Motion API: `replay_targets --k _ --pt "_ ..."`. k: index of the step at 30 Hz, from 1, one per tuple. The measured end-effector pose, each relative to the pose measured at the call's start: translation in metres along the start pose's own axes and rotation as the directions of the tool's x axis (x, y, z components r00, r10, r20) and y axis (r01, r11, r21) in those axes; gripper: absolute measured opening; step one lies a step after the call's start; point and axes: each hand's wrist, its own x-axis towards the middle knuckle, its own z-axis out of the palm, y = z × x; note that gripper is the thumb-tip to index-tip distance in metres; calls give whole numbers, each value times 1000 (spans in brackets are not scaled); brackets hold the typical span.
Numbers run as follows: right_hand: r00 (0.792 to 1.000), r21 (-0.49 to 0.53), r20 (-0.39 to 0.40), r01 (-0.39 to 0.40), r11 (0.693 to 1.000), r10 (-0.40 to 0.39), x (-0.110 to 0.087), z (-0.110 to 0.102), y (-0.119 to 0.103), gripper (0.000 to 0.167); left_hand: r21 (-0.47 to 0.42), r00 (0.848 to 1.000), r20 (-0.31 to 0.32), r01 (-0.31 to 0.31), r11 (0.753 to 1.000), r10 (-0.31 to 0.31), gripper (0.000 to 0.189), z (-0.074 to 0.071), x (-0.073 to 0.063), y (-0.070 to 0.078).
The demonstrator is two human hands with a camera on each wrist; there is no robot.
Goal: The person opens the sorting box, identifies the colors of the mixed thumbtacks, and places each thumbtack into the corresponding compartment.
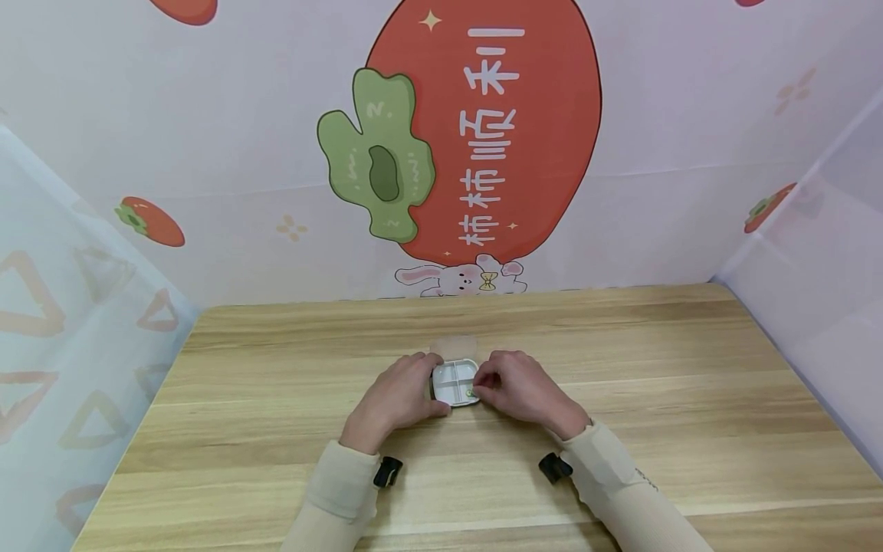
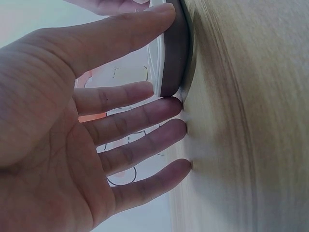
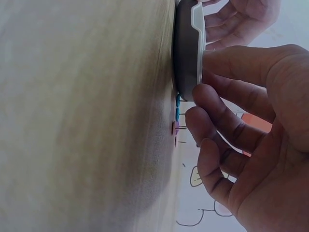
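A small pill box with a white, four-part inside and a dark grey shell lies open on the table. My left hand grips its left side, thumb at the near corner and index finger at the far one. The other left fingers spread, tips at the tabletop. From the right, my right hand reaches over the near right compartment, where thumb and index finger pinch a small green piece. Its remaining fingers curl loosely beside the box in the right wrist view.
Behind the box lies its pale, see-through lid. Small blue pieces and a pink piece show beyond the box in the right wrist view. The wooden table meets a printed backdrop at its back edge.
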Motion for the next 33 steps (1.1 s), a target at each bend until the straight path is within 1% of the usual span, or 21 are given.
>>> replay_targets --k 9,17,20,27,33 --pt "1000 9 0 9 1000 -9 0 -1 2 5 0 1000 -1 -2 1000 2 64 0 0 0" --pt "1000 19 -29 8 1000 -7 -1 -10 3 5 0 1000 7 9 1000 -9 64 0 1 1" --pt "999 22 -36 -6 1000 7 -2 -15 5 4 0 1000 7 12 1000 -12 65 1 1 1" --pt "996 33 -36 -79 996 80 -3 -26 11 4 1 1000 5 17 1000 -17 66 1 2 2" --pt "993 36 -48 -106 994 107 -4 -31 17 4 0 1000 3 22 1000 -22 67 2 2 2"
